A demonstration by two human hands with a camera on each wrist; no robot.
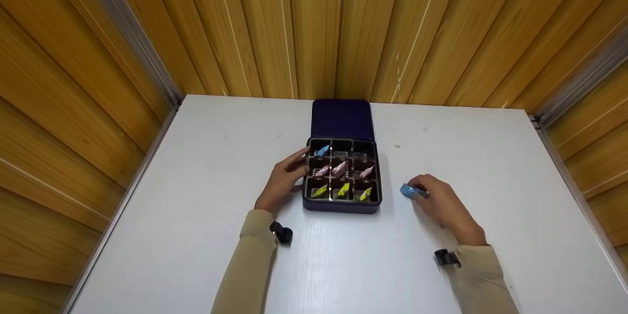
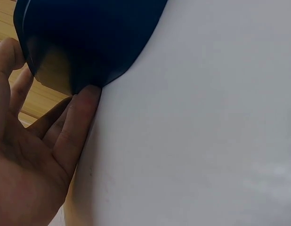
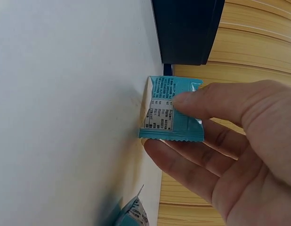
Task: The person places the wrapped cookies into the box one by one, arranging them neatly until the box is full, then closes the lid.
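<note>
A dark blue tin (image 1: 341,206) with a divided tray stands mid-table, its lid (image 1: 342,118) folded back behind it. Yellow-green packets (image 1: 343,190) lie in the front row of compartments, pink packets (image 1: 339,169) in the middle row, and one blue packet (image 1: 322,151) at the back left. My left hand (image 1: 282,184) rests its fingertips against the tin's left side. Right of the tin, my right hand (image 1: 444,206) pinches a small blue wrapped packet (image 3: 159,110) between thumb and fingers, printed side showing. Another blue packet (image 3: 132,214) is partly visible below this hand.
The white table (image 1: 206,171) runs back to a wood-patterned wall (image 1: 314,29). Similar panels with metal rails (image 1: 137,34) stand on both sides. A small black camera is worn at each sleeve cuff.
</note>
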